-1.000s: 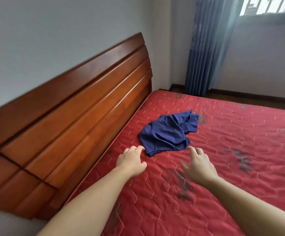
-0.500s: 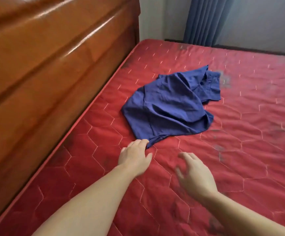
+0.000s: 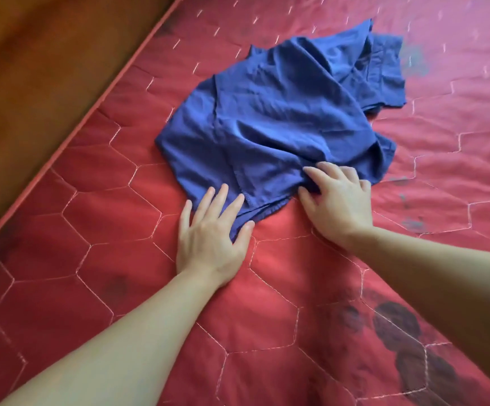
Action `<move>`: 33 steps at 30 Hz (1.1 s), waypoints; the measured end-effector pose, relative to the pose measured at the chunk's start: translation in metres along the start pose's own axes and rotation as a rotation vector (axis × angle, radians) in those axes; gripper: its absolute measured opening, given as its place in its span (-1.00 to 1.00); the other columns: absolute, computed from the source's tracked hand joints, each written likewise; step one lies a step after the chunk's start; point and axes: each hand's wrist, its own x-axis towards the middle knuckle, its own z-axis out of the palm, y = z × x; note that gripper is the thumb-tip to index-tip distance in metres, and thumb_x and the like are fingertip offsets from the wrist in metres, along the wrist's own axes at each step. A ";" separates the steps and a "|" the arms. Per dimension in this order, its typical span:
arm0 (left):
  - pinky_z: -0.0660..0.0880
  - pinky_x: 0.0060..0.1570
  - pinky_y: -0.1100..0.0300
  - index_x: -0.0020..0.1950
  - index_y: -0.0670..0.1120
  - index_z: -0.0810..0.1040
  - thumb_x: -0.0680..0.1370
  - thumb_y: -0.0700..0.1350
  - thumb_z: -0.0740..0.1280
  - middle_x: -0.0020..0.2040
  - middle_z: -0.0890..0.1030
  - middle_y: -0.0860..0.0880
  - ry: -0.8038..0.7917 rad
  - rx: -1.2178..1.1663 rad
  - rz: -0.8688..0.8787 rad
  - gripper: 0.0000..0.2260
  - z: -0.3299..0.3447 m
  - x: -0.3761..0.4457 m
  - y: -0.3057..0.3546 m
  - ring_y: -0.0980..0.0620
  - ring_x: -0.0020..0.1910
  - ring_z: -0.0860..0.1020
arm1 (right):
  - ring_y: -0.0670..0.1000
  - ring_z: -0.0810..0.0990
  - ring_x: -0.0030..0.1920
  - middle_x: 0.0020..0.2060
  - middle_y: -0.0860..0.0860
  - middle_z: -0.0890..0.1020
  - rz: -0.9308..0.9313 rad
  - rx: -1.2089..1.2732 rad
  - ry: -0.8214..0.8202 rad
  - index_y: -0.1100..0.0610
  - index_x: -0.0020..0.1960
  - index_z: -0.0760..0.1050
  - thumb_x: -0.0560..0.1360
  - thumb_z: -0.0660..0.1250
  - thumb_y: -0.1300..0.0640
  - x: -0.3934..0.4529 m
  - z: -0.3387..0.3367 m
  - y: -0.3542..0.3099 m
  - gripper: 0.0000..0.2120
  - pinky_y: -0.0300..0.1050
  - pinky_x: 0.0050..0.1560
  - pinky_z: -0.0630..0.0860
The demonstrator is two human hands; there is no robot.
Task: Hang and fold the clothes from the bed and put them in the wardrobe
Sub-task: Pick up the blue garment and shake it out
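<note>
A red quilted mattress [image 3: 126, 288] stitched in pale hexagon lines fills nearly the whole view of the bed, with dark blotchy stains on its cover at the lower right and fainter grey marks along the right side. A glossy brown wooden headboard [image 3: 38, 83] runs diagonally across the upper left corner, meeting the piped edge of the mattress. On the mattress, in the upper middle of the view and near that edge, lies a crumpled dark blue cotton garment [image 3: 281, 112], rumpled into loose folds, with a stitched seam running down toward its near hem and a bunched section lying at its far right. It rests flat on the bed, not lifted anywhere. Two bare forearms reach in from the bottom of the view toward its near edge. The left hand [image 3: 211, 238] lies palm down on the mattress, its fingers [image 3: 218, 197] straight and slightly spread, the tips resting on the lower left part of the hem while the thumb touches the fabric's nearest corner; it presses rather than clasps. The right hand [image 3: 337, 203] sits just to the right of it, at the garment's lower right edge, with its fingers curled down into the cloth, which puckers beneath them into a small gathered ridge. The hands are near each other but apart, with a strip of hem between them.
</note>
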 end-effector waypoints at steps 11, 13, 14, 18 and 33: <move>-0.10 0.50 0.03 0.32 0.08 0.55 0.61 -0.12 0.24 0.41 0.48 0.08 -0.136 -0.123 -0.008 -0.70 -0.018 -0.011 0.010 0.10 0.46 0.33 | 0.04 0.61 -0.08 -0.18 -0.06 0.65 -0.250 0.113 0.049 0.06 -0.16 0.54 0.53 0.23 0.02 -0.106 -0.022 -0.004 -0.82 -0.07 0.14 0.35; 0.08 0.46 0.07 0.30 0.09 0.55 0.63 -0.07 0.20 0.33 0.56 0.03 -0.282 -0.091 0.006 -0.72 -0.032 -0.031 0.025 0.00 0.38 0.43 | 0.08 0.57 -0.25 -0.34 -0.03 0.60 -0.241 0.097 0.039 0.07 -0.22 0.45 0.54 0.19 0.01 -0.142 -0.040 0.004 -0.78 -0.08 0.00 0.38; 0.24 0.36 0.07 0.22 0.09 0.57 0.63 -0.04 0.19 0.24 0.62 -0.01 -0.359 -0.051 0.015 -0.76 -0.041 -0.044 0.034 -0.09 0.29 0.49 | 0.11 0.55 -0.31 -0.40 -0.01 0.57 -0.221 0.072 0.018 0.07 -0.24 0.41 0.55 0.20 0.01 -0.159 -0.051 0.009 -0.77 -0.05 -0.10 0.40; 0.43 -0.09 0.02 -0.07 -0.04 0.52 0.59 -0.05 0.20 -0.06 0.64 -0.10 -0.615 -0.003 0.072 -0.86 -0.099 -0.090 0.071 -0.19 -0.01 0.56 | 0.15 0.60 -0.11 -0.23 0.03 0.64 -0.031 -0.025 -0.278 0.01 -0.12 0.28 0.57 0.14 -0.21 -0.210 -0.127 0.041 -0.70 0.00 -0.22 0.32; 0.35 -0.17 0.12 -0.19 0.00 0.52 0.63 -0.10 0.20 -0.24 0.57 0.02 -0.084 -0.361 0.153 -0.78 -0.550 -0.062 0.335 -0.04 -0.15 0.50 | 0.20 0.55 -0.20 -0.24 0.12 0.62 0.049 -0.053 0.045 0.07 -0.30 0.49 0.38 0.28 0.28 -0.195 -0.648 0.086 -0.84 -0.02 -0.23 0.46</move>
